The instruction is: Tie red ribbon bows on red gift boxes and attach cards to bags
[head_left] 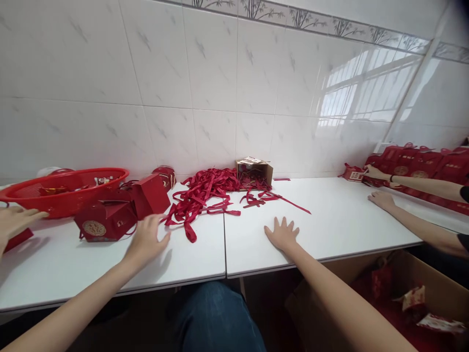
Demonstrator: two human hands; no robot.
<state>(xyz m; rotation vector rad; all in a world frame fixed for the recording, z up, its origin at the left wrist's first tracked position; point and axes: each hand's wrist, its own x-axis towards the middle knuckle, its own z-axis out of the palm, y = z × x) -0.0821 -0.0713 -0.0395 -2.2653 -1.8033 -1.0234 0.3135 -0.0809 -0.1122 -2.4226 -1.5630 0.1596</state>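
My left hand (pixel 146 239) hovers over the white table (pixel 330 230), fingers loosely spread and holding nothing, its fingertips close to the end of a pile of red ribbons (pixel 205 193). Just left of it stand two red gift boxes (pixel 106 220), one tipped behind the other (pixel 150 194). My right hand (pixel 283 233) lies flat on the bare tabletop with fingers apart, a little below a loose ribbon strand (pixel 289 201).
A red plastic basket (pixel 62 190) sits at the far left, with another person's hand (pixel 16 220) beside it. A small open cardboard box (pixel 254 168) stands by the wall. At right, another person's arms (pixel 410 208) reach toward a row of red boxes (pixel 421 166). A carton (pixel 410 298) lies under the table.
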